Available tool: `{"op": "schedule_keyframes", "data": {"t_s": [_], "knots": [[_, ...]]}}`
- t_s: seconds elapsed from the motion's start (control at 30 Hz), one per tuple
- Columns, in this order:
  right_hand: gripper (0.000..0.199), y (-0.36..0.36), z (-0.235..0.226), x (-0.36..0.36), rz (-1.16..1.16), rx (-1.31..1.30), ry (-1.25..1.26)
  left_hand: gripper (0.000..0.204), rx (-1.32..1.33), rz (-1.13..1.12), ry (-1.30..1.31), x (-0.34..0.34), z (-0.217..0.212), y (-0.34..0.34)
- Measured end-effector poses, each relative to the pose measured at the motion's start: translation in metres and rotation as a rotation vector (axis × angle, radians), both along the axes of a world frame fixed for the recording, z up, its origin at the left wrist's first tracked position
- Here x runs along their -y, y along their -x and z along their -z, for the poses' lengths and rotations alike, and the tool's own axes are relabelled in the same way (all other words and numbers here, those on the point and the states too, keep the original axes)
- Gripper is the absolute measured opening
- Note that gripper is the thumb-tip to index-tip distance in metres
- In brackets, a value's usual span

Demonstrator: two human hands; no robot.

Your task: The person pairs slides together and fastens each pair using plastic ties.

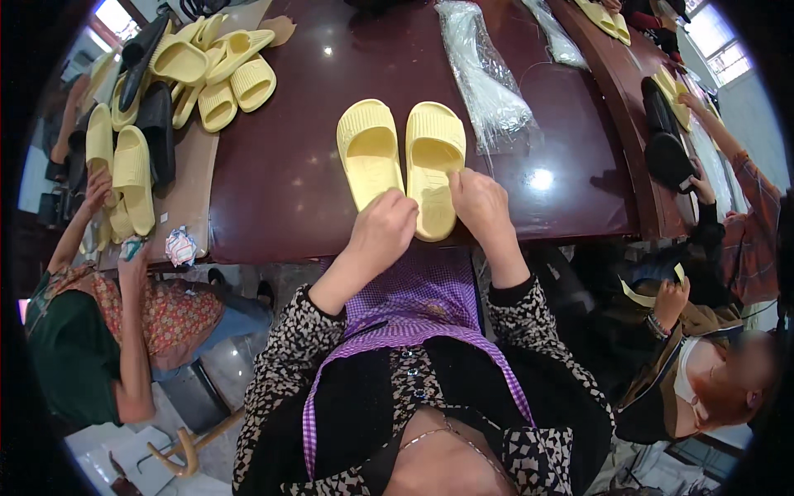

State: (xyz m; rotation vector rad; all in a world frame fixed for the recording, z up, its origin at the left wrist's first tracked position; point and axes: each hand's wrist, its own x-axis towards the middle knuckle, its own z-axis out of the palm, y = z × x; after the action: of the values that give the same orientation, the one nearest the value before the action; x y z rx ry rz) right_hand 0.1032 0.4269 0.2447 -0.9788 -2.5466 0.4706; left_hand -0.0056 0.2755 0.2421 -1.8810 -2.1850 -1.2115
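Checking two yellow shoes (433, 165), it seems, at the front of the desk (273, 165), the left hand (385, 227) and right hand (482, 202) are apart with bent fingers, grip unclear, and probably need a gentle pinch next.

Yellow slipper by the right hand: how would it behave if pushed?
The yellow slipper stands open under its strap, so probably isn't floppy. Flat on its broad sole, it seems unlikely to roll but might slide on the glossy tabletop.
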Motion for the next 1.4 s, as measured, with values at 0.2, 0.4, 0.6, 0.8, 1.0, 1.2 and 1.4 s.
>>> {"op": "schedule_keyframes", "data": {"t_s": [0.2,0.4,0.6,0.8,1.0,1.2,1.4], "knots": [[0.04,0.002,-0.019,-0.011,0.016,-0.002,0.077,0.005,0.022,-0.173,0.002,-0.022,0.013,0.018],[0.043,0.006,-0.019,-0.05,0.098,-0.102,0.08,0.006,0.023,-0.205,-0.004,-0.026,0.018,0.026],[0.038,0.054,-0.013,-0.099,0.107,0.041,0.034,0.005,-0.031,-0.212,0.008,-0.03,0.016,0.029],[0.029,0.08,0.004,-0.12,-0.005,0.078,0.019,0.005,-0.13,-0.211,-0.009,-0.036,0.022,0.038],[0.023,0.09,0.013,-0.12,-0.099,-0.144,0.071,0.006,-0.114,-0.118,-0.084,-0.039,0.023,0.053],[0.021,0.135,-0.01,-0.092,-0.258,-0.391,0.255,0.006,-0.081,-0.105,-0.13,-0.037,0.027,0.054],[0.018,0.185,-0.004,-0.074,-0.536,-0.15,0.229,0.007,-0.095,-0.123,-0.108,-0.04,0.028,0.048]]}}
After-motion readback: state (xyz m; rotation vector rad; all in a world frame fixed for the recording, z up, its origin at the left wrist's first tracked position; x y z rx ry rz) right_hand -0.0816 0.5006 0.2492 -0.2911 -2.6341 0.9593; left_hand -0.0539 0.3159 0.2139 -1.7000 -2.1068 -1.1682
